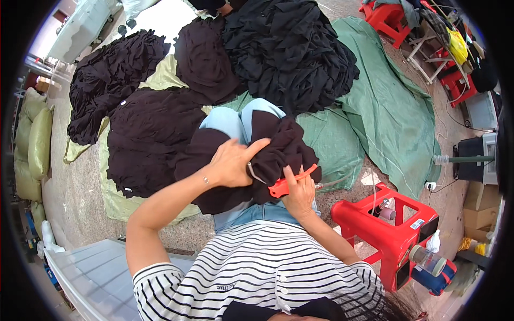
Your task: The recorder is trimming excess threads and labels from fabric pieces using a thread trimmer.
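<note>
Dark brown-black cloth pieces lie bunched across my lap, over light blue trousers. My left hand is on this cloth, its thumb stretched to the right and its other fingers curled into the fabric, slightly blurred. In my right hand is a red hand tool with a curved metal piece at its front, beside the left hand. A thin clear hose trails off near the right hand. Folds of the bunched cloth stand up just beyond the tool.
Heaps of dark cloth lie ahead and to the left on green sheeting. A red stool stands at my right, with a jar near it. Stuffed sacks line the left; a grey-white surface is at lower left.
</note>
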Available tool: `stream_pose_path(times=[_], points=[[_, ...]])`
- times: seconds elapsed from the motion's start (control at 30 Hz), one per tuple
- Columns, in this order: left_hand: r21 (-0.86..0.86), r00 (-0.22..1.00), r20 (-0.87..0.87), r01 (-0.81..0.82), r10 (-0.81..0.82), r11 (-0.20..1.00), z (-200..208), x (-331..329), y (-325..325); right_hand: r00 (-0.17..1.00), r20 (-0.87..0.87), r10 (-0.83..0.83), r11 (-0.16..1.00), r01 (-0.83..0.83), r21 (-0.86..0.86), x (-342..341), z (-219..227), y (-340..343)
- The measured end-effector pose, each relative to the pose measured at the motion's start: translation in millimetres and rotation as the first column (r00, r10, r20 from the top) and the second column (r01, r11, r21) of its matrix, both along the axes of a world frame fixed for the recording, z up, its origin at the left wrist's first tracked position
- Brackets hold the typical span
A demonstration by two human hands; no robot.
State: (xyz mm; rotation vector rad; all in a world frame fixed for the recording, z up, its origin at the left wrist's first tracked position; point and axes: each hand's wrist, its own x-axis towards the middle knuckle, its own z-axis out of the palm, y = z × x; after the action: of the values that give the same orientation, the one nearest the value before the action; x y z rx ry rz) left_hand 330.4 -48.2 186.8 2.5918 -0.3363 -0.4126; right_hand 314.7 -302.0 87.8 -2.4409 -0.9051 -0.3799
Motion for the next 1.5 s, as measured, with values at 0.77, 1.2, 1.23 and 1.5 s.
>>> stream_pose_path(times=[0.77,1.2,1.23,1.5], points=[[0.017,0.868,0.496,-0.018,0.008,1.000,30,13,-76,0.797,-0.437,-0.417,0.791,0.555,0.259,28,15,-130],[-0.272,0.736,0.495,-0.372,0.461,0.887,-34,-145,-97,0.960,-0.261,-0.103,0.598,0.269,0.755,71,97,-100],[-0.172,0.750,0.483,-0.425,0.452,0.889,-31,-143,-98,0.974,-0.203,-0.097,0.634,0.218,0.742,74,110,-95],[0.011,0.577,0.742,-0.520,0.341,0.854,-77,-121,-77,0.937,-0.350,-0.013,0.759,0.237,0.607,98,121,-69]])
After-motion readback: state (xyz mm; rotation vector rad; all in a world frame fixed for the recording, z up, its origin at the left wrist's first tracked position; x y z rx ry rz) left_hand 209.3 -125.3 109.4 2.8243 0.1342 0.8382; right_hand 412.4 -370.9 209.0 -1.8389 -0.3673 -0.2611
